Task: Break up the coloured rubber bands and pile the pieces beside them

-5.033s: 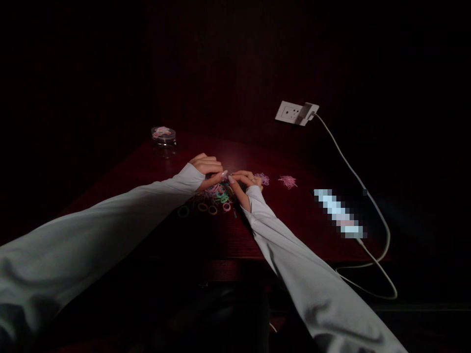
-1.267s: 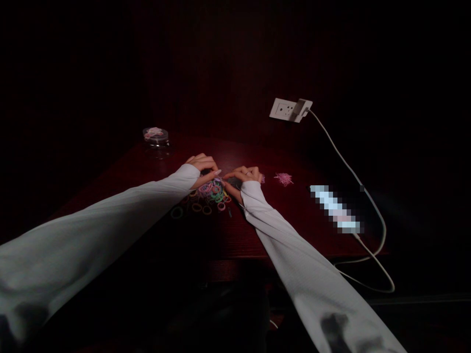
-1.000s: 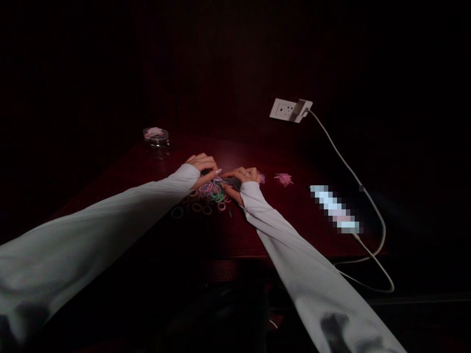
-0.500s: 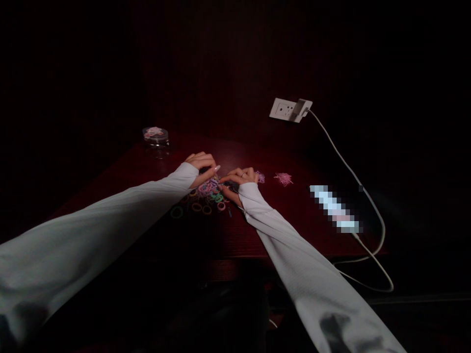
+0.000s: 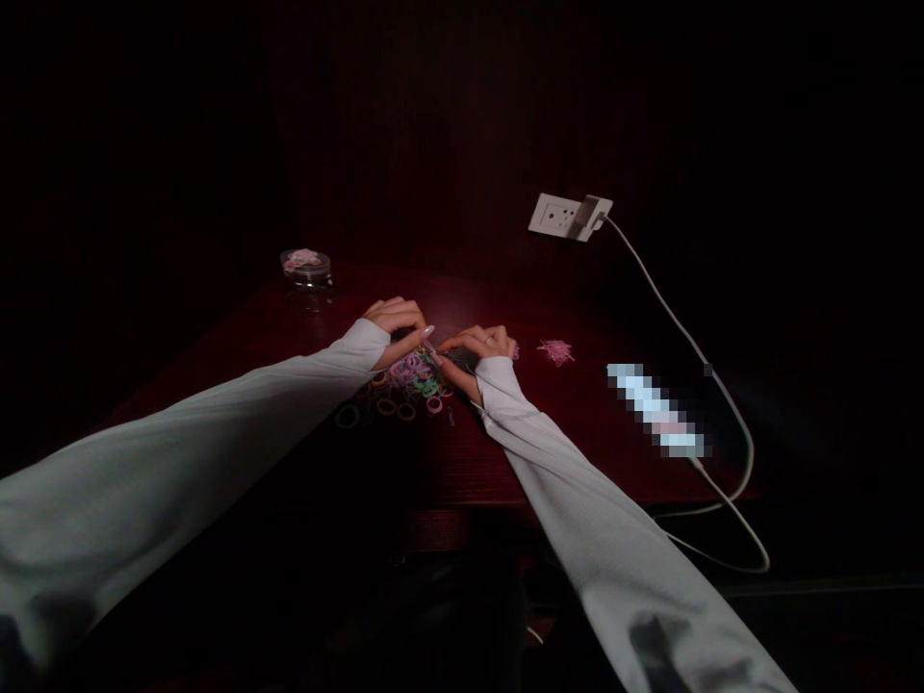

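A loose heap of small coloured rubber bands point(image 5: 413, 380) in pink, green, lilac and tan lies on the table between my hands. My left hand point(image 5: 396, 329) is curled just above the heap, with a long pale nail pointing right. My right hand point(image 5: 482, 348) lies close to it, its fingers over a small dark object point(image 5: 462, 360). A thin pale strand may run between my fingertips, but it is too small to tell. Several tan bands point(image 5: 386, 407) lie apart at the near edge of the heap.
The dark red wooden table point(image 5: 462, 462) holds a clear lidded jar of bands point(image 5: 306, 269) at the far left and a small pink pile point(image 5: 555, 352). A pixelated phone point(image 5: 655, 410) lies at the right, its white cable point(image 5: 693, 342) rising to a wall socket point(image 5: 563, 217).
Over the last second my hands have shifted only slightly over the heap, and my right hand has lifted a little. The view has barely moved.
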The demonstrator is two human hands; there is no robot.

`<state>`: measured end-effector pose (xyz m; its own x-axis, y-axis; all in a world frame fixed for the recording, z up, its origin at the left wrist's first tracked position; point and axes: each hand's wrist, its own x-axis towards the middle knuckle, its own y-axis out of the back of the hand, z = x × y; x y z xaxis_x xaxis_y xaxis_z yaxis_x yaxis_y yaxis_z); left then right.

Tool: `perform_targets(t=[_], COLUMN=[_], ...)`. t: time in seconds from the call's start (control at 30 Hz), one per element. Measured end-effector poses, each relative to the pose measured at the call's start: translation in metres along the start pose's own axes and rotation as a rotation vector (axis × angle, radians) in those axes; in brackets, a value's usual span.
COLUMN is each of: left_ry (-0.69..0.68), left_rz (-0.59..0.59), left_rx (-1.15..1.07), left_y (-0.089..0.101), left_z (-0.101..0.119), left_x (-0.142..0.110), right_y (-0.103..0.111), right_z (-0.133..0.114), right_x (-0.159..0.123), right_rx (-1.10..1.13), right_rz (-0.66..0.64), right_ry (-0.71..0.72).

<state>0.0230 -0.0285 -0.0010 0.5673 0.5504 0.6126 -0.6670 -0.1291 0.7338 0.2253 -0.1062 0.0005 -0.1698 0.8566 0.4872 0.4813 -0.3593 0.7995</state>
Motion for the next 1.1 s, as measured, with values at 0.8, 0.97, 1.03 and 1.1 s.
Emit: perform_targets(t=[0.8,0.97,1.03,1.1], left_ry=[-0.057,-0.053,-0.057,-0.053], left_rz=[0.004,0.005,0.006,0.005], left_rx=[0.066,0.063,0.053,0.047], left_y=[0.0003,0.0001,-0.0001,-0.0002], left_z=[-0.0013,-0.0017,-0.0021,-0.0021], left_x=[-0.0010,-0.0010,-0.0009,-0.0007], right_y=[-0.0038,-0.0042,-0.0042,-0.0044], right_z=[0.0044,0.0045,0.0043,0.0041], right_x=[-0.0014,-0.0017,-0.0020,-0.0021], right_rx=[0.044,0.042,0.050,0.052], right_rz=[0.117,0.125,0.133,0.139], right_ry=[0.059,0.062,0.065,0.071])
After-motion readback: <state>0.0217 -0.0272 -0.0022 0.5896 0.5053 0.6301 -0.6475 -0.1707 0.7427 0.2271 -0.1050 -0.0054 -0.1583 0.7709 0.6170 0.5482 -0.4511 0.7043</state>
